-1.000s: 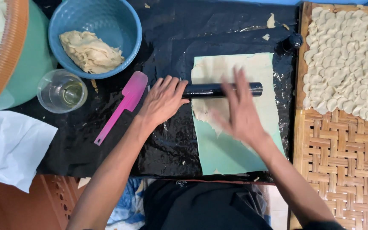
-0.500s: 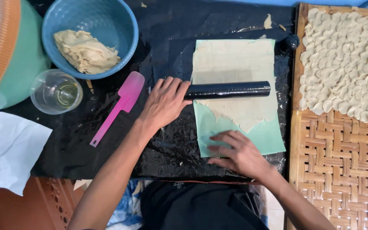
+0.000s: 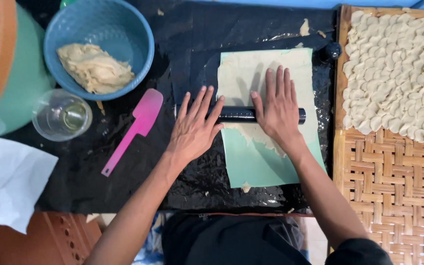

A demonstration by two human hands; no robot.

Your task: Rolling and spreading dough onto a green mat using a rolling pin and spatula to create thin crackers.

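Both hands lie flat, fingers spread, on the black rolling pin [image 3: 239, 115]: left hand [image 3: 195, 130] at its left end, right hand [image 3: 279, 109] over the dough sheet [image 3: 266, 68] on the green mat [image 3: 256, 164], beside a pink spatula [image 3: 133, 128].

Both ends and the middle of the black rolling pin [image 3: 236, 115] are hidden under the left hand [image 3: 195, 128] and right hand [image 3: 279, 109]. Orange-rimmed green container [image 3: 6, 73] is cut off by the left edge. Woven tray [image 3: 393, 196] runs off the right edge. Contents of the clear glass [image 3: 62, 115] unreadable.
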